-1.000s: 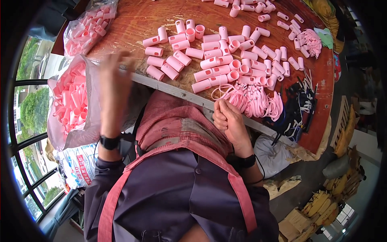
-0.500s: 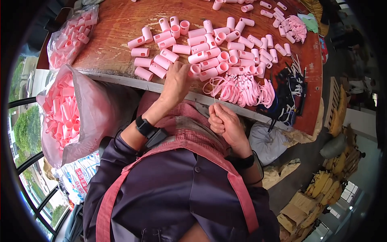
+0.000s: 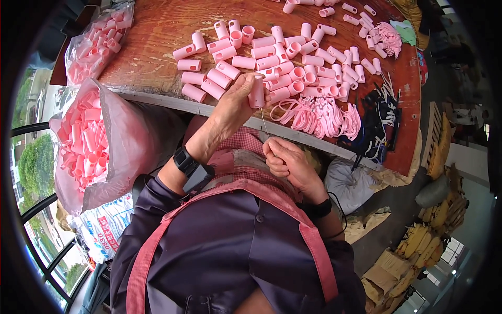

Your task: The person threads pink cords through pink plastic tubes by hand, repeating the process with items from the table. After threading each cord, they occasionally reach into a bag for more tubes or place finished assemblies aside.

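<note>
Over the table's front edge my left hand [image 3: 236, 103] holds a pink plastic tube [image 3: 256, 93] upright, fingers wrapped round its side. My right hand [image 3: 287, 158], lower and to the right, pinches a thin needle-like wire [image 3: 264, 121]. The wire slants up to the tube's lower end; whether it enters the tube I cannot tell. Just right of the tube lies a bundle of pink cords [image 3: 319, 118] at the table edge. Many loose pink tubes [image 3: 227, 69], some with an oval cutout, cover the table behind my hands.
A big plastic bag of pink pieces [image 3: 83, 141] stands left of the table, with a smaller bag [image 3: 97, 47] behind it. Black and white cords [image 3: 374, 123] lie at the table's right end. Another pink cord bundle [image 3: 388, 39] is at the far right of the wooden table [image 3: 157, 39].
My left hand has lifted a pink tube from the pile's front and brought it to the wire. My right hand has shifted slightly left and down, still pinching the wire.
</note>
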### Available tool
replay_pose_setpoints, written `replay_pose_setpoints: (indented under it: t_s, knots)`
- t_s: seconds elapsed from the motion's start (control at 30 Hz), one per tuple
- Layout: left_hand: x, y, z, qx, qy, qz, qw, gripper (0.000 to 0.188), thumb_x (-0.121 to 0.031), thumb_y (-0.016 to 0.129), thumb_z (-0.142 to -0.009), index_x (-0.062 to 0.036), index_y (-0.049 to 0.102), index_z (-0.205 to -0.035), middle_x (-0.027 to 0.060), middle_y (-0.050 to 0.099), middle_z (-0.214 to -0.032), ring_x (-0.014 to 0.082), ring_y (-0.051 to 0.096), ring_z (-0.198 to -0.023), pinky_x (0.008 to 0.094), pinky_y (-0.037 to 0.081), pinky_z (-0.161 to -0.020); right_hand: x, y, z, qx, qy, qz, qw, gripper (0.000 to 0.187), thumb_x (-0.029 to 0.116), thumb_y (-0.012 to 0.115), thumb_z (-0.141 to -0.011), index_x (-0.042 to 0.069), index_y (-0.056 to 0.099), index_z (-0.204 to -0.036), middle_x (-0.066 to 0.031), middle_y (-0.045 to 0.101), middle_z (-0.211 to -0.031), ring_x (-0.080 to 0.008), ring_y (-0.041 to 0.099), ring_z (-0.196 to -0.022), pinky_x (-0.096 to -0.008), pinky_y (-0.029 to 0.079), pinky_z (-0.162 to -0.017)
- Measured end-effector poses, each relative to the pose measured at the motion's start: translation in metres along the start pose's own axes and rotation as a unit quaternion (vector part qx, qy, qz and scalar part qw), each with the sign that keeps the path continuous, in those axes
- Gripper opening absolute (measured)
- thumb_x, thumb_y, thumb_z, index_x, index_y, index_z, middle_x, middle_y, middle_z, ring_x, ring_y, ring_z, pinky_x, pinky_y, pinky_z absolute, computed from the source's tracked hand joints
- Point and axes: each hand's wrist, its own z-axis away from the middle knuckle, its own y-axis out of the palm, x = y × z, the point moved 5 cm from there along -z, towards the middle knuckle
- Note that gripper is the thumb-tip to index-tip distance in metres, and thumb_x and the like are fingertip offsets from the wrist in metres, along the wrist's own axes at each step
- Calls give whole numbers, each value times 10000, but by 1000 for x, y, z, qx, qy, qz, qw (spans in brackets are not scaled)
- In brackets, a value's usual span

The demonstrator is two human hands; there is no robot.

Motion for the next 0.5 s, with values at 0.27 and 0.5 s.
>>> replay_pose_setpoints:
  t_s: [0.27, 0.5]
  knots:
    - [9, 16, 0, 2, 107, -188, 976, 190, -246, 480, -987, -109, 446, -1116, 26, 509, -995, 106, 487, -874, 234, 400, -797, 0, -4, -1, -32, -52, -56, 997, 259, 277, 381, -1033, 60, 477, -929, 69, 292, -617, -11, 223, -462, -179, 173, -405]
    - [48, 34, -9, 160, 163, -391, 891, 267, -268, 478, -975, -113, 401, -1178, -7, 433, -1008, 86, 423, -865, 222, 367, -763, 9, -29, 9, -79, -88, -42, 992, 272, 306, 408, -1023, 74, 488, -904, 81, 282, -613, -15, 213, -458, -182, 170, -407]
